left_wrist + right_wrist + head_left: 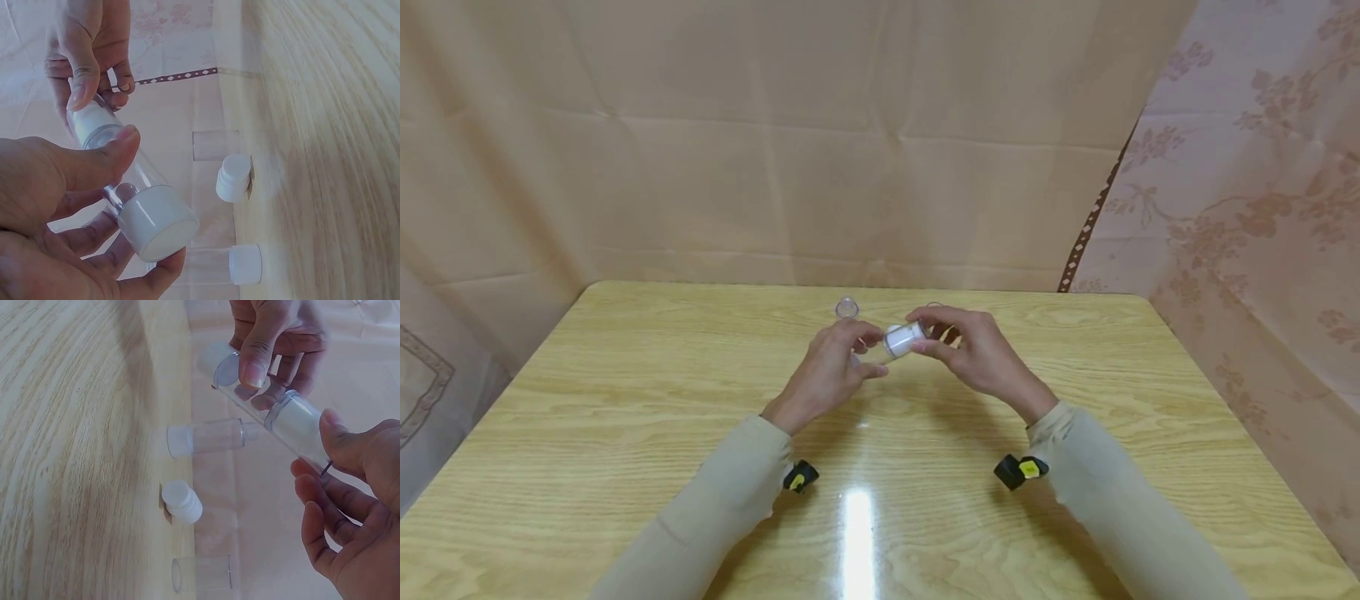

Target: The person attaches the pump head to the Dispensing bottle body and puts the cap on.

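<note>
Both hands hold a clear cylindrical bottle (901, 340) tilted above the table. It has a white base, and a white pump part sits under a clear cap (300, 428) at its other end. My left hand (827, 367) grips the clear body near the white base, thumb on one side and fingers on the other. At the capped end, my right hand (981, 354) pinches the clear cap between thumb and fingers. In the left wrist view the bottle's white base (156, 222) faces the camera. Whether the cap is fully seated cannot be made out.
Beyond the hands, a second clear bottle with a white base (181, 440) stands upright on the wooden table (700, 400). Near it are a small white pump head (181, 500) and a loose clear cap (201, 575). A cloth curtain (850, 167) hangs behind the table's far edge.
</note>
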{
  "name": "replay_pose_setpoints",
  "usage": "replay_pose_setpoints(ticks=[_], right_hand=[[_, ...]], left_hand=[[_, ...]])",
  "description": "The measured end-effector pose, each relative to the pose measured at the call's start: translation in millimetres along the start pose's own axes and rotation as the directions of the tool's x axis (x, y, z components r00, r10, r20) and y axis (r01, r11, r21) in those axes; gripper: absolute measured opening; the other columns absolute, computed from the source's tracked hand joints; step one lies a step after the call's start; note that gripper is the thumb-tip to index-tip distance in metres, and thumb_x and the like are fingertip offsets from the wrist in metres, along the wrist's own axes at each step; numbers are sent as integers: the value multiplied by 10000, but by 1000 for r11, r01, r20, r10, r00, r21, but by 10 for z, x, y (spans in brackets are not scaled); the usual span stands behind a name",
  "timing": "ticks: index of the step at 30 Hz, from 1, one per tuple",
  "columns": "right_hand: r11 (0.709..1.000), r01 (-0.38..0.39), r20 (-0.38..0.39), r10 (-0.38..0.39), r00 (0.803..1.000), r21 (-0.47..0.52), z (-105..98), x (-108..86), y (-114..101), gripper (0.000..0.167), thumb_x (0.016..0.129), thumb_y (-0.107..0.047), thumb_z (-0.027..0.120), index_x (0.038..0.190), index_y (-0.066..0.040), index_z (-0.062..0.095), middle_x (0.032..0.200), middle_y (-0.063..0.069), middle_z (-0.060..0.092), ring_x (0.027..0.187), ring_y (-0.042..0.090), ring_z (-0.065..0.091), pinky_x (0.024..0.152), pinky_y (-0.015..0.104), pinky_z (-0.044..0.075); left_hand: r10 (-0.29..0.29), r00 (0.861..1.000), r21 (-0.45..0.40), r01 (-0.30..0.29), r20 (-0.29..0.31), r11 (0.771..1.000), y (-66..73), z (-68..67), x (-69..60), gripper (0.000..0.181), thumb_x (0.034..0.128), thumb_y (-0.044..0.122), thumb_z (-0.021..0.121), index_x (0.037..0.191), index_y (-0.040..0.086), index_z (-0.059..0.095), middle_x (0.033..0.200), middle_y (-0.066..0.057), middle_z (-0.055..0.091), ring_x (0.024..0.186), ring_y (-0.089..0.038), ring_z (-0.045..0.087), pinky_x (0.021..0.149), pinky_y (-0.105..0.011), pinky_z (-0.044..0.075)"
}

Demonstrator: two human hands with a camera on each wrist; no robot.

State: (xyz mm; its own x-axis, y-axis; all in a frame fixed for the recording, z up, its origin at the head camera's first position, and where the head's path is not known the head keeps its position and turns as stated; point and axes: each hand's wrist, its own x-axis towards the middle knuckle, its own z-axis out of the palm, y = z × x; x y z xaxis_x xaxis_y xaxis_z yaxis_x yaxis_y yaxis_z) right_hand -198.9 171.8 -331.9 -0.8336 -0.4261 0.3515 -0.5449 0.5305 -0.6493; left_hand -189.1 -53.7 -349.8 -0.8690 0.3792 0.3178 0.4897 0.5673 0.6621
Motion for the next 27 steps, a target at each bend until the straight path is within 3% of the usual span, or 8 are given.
replay_pose_setpoints(ticks=[8, 13, 17, 20, 27], right_hand=[[1000, -7, 39, 7, 999, 11, 13, 8, 2, 286, 931, -110, 747, 1212, -77, 704, 1004, 22, 718, 859, 181, 641, 743, 385, 557], [999, -30, 74, 29, 997, 12, -5, -4, 3, 460, 950, -165, 737, 1381, -89, 597, 1101, 59, 696, 923, 215, 635, 785, 423, 550], [998, -60, 75, 61, 995, -8, -26, -26, 28, 591, 934, -224, 762, 1456, -106, 513, 1177, 93, 673, 947, 226, 633, 801, 428, 546], [997, -73, 76, 76, 994, -29, -35, -49, 57, 600, 927, -240, 770, 1450, -99, 511, 1178, 101, 668, 946, 222, 635, 803, 418, 549], [993, -88, 106, 97, 990, -79, -10, -102, 145, 538, 944, -236, 749, 1414, -78, 542, 1143, 85, 675, 941, 205, 644, 796, 398, 547]], left_hand=[[-35, 999, -21, 35, 14, 999, -23, -2, -10, 375, 807, 64, 859, 1148, 11, 711, 1100, -147, 697, 971, -300, 666, 857, -437, 568], [-39, 999, -25, 40, 37, 999, -51, -22, -14, 368, 822, 83, 851, 1152, 19, 702, 1122, -134, 697, 986, -293, 658, 864, -431, 565], [-80, 996, -55, 82, 39, 995, -111, -46, -17, 373, 834, 71, 839, 1167, 4, 682, 1139, -147, 682, 1012, -314, 651, 880, -444, 558], [-127, 992, -90, 128, 12, 988, -178, -73, -25, 404, 847, 74, 828, 1202, -10, 655, 1172, -167, 663, 1040, -320, 642, 908, -460, 543], [-190, 977, -205, 167, -97, 964, -347, -139, -18, 423, 854, 35, 807, 1209, -62, 597, 1162, -219, 631, 1047, -372, 640, 922, -505, 525]])
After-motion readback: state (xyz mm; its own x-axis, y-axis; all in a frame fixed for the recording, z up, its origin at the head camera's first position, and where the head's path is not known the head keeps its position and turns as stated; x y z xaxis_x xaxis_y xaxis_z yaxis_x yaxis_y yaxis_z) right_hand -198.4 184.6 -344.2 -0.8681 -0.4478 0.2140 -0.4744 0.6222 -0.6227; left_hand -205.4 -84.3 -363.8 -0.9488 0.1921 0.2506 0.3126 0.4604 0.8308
